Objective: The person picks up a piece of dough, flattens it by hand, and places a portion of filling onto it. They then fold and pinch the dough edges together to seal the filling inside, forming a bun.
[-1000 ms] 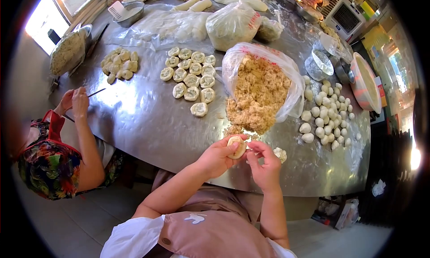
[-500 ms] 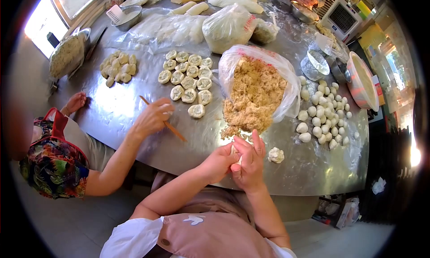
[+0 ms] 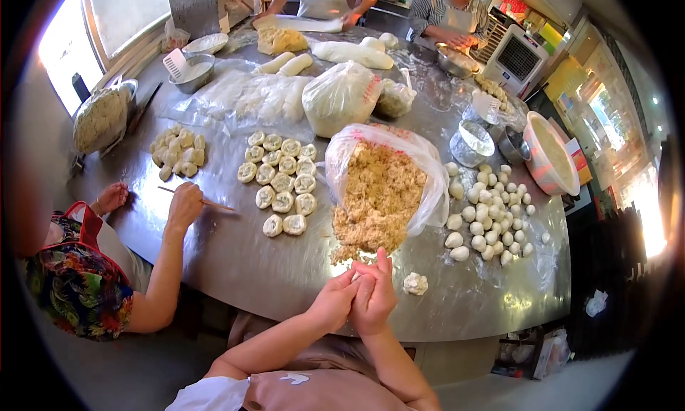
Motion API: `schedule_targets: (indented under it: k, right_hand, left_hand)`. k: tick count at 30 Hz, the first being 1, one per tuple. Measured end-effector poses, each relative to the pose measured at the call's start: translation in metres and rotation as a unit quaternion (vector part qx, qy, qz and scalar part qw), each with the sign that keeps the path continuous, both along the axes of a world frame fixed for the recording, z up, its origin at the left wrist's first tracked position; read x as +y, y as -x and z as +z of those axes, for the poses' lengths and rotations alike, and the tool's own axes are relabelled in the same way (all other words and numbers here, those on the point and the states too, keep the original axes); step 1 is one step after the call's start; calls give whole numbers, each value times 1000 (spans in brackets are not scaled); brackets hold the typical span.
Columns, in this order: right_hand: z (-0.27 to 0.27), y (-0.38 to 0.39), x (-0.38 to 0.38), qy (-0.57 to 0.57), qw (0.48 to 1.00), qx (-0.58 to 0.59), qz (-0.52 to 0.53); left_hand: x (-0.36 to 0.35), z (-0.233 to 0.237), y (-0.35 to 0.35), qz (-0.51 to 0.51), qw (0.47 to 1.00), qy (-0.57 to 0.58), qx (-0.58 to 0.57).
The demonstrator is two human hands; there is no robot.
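My left hand (image 3: 332,302) and my right hand (image 3: 376,297) are pressed together over the table's near edge, fingers closed around a small piece of pale dough that is almost wholly hidden. My right forefinger points up. Just beyond my fingertips, a crumbly golden-brown filling (image 3: 378,197) spills from an open plastic bag (image 3: 427,170). One pleated dough ball (image 3: 415,284) rests on the table to the right of my hands. Farther right lie several smooth white dough balls (image 3: 492,215).
Left of the filling sit rows of flattened filled rounds (image 3: 283,183). A co-worker's hand (image 3: 187,205) holds a thin rolling pin (image 3: 217,205) near cut dough pieces (image 3: 177,153). Bowls (image 3: 471,143) and a pink basin (image 3: 553,154) stand at right. Other people work at the far side.
My view has tilted up, showing more of the far side. My hands have closed over the dough. The co-worker's hand has moved left with the rolling pin, and another filled round lies by the rows.
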State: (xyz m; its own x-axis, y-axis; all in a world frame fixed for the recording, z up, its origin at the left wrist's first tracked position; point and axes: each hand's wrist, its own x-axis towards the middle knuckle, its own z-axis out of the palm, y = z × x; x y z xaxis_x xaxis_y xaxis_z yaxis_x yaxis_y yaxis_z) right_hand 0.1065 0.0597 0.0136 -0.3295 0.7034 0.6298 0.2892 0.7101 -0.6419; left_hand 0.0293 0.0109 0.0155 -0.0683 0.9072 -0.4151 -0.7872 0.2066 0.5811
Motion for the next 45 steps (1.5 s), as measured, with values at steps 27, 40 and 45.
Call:
schedule_targets:
  k: [27,40,45]
  right_hand:
    - [14,-12,-7,145,983,-80,85]
    - [-8,-25,27,263,946,-166,95]
    - [13,-18,-3,168,959,-129,186]
  left_hand:
    - [-18,-10,28,-103,930,-241,259]
    - [-38,16,-2,-145,836,-215,484]
    - [-29,1,0,-216,829,-186,481]
